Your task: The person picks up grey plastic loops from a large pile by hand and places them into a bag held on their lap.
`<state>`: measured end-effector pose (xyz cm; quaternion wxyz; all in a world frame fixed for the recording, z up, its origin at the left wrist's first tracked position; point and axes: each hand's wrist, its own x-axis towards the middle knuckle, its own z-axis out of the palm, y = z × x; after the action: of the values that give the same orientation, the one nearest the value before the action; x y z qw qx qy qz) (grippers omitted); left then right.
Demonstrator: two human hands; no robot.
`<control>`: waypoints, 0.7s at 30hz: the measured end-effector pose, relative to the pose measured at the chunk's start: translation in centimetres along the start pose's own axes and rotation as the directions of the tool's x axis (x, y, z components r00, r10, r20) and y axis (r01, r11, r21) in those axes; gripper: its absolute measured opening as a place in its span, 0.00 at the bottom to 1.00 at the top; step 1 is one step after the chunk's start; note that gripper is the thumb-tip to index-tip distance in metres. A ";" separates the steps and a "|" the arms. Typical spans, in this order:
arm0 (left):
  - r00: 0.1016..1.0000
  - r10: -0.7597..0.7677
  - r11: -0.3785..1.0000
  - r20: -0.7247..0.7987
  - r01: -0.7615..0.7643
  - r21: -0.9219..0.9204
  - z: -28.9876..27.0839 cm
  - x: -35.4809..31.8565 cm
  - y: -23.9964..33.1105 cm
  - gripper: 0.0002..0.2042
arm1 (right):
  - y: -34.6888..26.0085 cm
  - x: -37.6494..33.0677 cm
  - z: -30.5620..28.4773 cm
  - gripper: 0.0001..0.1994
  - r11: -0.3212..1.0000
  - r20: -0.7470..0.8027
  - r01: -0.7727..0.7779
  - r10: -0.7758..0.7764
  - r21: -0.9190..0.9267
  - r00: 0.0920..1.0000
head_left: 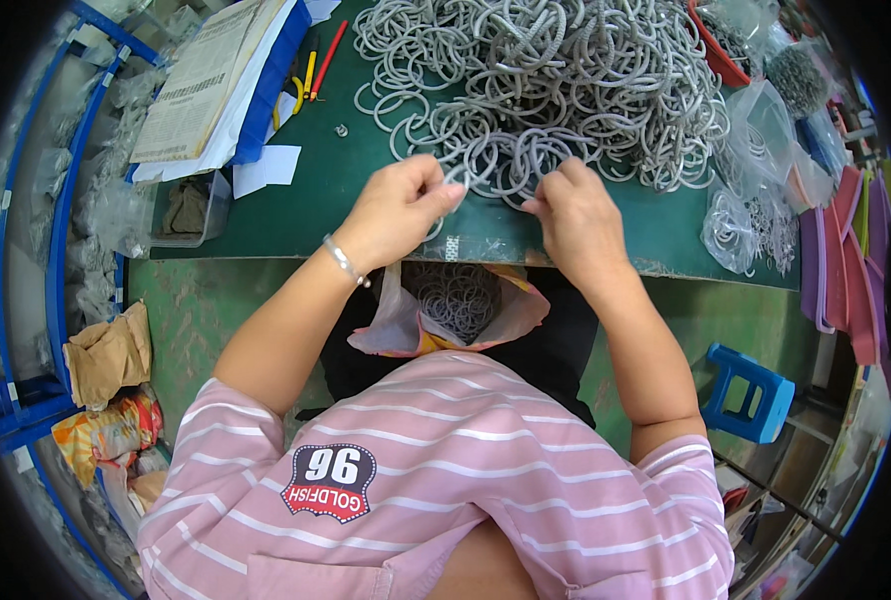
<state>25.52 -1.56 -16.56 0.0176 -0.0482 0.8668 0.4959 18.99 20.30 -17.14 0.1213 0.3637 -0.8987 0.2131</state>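
A large heap of grey ribbed rings [586, 80] covers the far middle of the green table [296, 215]. At the heap's near left edge, my left hand [396, 207] is closed, thumb against fingers, on a grey ring [433, 233] whose lower curve shows under the thumb. My right hand [581, 220] is closed in a pinch at the heap's near edge, with rings close to its fingertips. Whether one is in that pinch is hidden. Below the table edge, between my legs, an opened bag [526, 312] holds many more grey rings [456, 298].
At the back left are papers [201, 80] on a blue bin [271, 85], a red pen [330, 58] and yellow-handled pliers [297, 97]. Clear plastic bags [731, 230] lie at the table's right. A blue stool [751, 392] stands on the floor at right; blue shelving [56, 220] lines the left.
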 end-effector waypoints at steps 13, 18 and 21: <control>0.872 0.193 0.853 -0.449 -0.375 -0.363 1.4 -0.7 -3.2 0.03 | 2.3 0.9 0.9 0.08 0.943 -0.258 0.087 -0.001 0.321 0.966; 0.852 0.067 0.824 -0.519 -0.340 -0.453 -0.3 -0.5 -2.1 0.02 | 0.8 -0.5 2.5 0.12 0.976 -0.077 0.186 -0.178 0.110 0.981; 0.916 0.017 0.827 -0.401 -0.238 -0.509 -0.1 -1.2 -2.8 0.02 | 2.8 1.5 1.4 0.12 0.939 -0.317 0.245 -0.163 0.240 0.934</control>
<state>26.98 -2.97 -18.83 -0.1988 -0.0871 0.6764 0.7039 15.89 20.53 -18.62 0.2226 0.4336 -0.7893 0.3735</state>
